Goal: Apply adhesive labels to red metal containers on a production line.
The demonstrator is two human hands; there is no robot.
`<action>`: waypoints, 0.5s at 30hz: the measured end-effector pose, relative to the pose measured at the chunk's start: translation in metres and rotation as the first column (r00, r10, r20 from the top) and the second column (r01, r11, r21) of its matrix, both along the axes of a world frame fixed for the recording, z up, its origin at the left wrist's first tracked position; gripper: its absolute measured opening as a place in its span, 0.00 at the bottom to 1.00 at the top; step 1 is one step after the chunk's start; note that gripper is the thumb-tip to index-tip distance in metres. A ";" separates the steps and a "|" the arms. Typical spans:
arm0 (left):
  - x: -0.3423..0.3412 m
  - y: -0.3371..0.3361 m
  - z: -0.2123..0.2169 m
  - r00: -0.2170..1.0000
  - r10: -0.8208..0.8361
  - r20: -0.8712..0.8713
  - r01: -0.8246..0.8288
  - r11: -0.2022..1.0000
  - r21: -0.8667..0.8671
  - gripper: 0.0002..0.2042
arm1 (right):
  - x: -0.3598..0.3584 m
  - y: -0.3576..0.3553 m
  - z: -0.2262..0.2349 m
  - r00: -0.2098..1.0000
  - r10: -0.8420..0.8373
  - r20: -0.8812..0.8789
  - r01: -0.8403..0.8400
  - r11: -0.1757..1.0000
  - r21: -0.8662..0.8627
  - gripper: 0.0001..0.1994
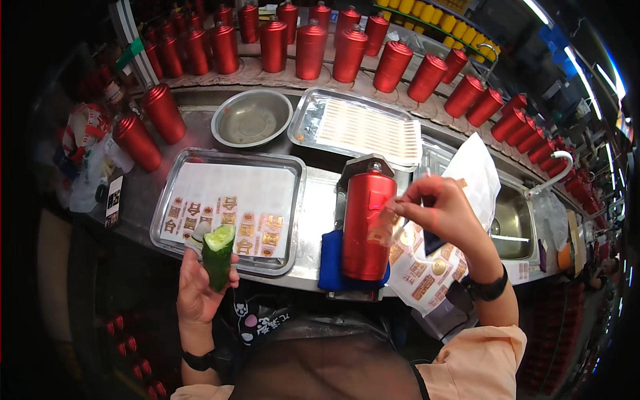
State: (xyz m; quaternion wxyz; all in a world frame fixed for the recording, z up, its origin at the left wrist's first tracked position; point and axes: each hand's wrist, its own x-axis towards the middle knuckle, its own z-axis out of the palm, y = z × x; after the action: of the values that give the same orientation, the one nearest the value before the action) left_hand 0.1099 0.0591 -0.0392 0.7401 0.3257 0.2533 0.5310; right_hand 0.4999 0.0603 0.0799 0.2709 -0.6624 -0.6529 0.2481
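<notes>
My left hand [191, 293] is wrapped round a cut cucumber [218, 259], its pale wet end facing up; a small whitish piece shows beside it at the fingers. Pinched between the thumb and fingers of my right hand [437, 207] is a thin see-through decal [385, 228] with gold print. It hangs in front of a glossy red canister [367, 257] that lies tilted or stands in a holder with a blue cloth [331, 261] at its side; which of the two I cannot tell. A metal tray [299, 220] left of it carries a white sheet [233, 180] with gold and red decals.
A round metal bowl [285, 100] and a second tray [298, 130] with a strip-printed sheet stand farther back. Rows of red canisters [311, 53] line the far ledge. Decal sheets [427, 277] overhang the front edge, right. A sink [517, 230] with a white tap lies beyond.
</notes>
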 end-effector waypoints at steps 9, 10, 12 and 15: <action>0.011 -0.009 -0.004 0.995 0.074 -0.069 -0.074 0.997 0.003 0.43 | 0.014 0.042 -0.031 0.996 0.085 -0.024 -0.085 0.996 0.005 0.12; 0.012 -0.008 -0.005 0.994 0.080 -0.076 -0.080 0.997 -0.002 0.43 | 0.015 0.043 -0.035 0.998 0.061 -0.032 -0.061 0.998 -0.007 0.12; 0.016 -0.004 -0.007 0.994 0.074 -0.085 -0.075 0.997 -0.005 0.42 | 0.016 0.042 -0.042 0.994 0.032 -0.101 -0.032 0.999 0.005 0.11; 0.021 0.000 -0.009 0.994 0.053 -0.093 -0.055 0.998 -0.018 0.42 | 0.013 0.037 -0.054 0.970 -0.060 -0.236 0.085 0.992 0.097 0.10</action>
State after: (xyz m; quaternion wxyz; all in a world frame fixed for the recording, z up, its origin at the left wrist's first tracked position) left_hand 0.1310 0.0587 -0.0478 0.7163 0.3351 0.3015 0.5327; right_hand 0.5131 0.0972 0.0260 0.3893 -0.6367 -0.6044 0.2790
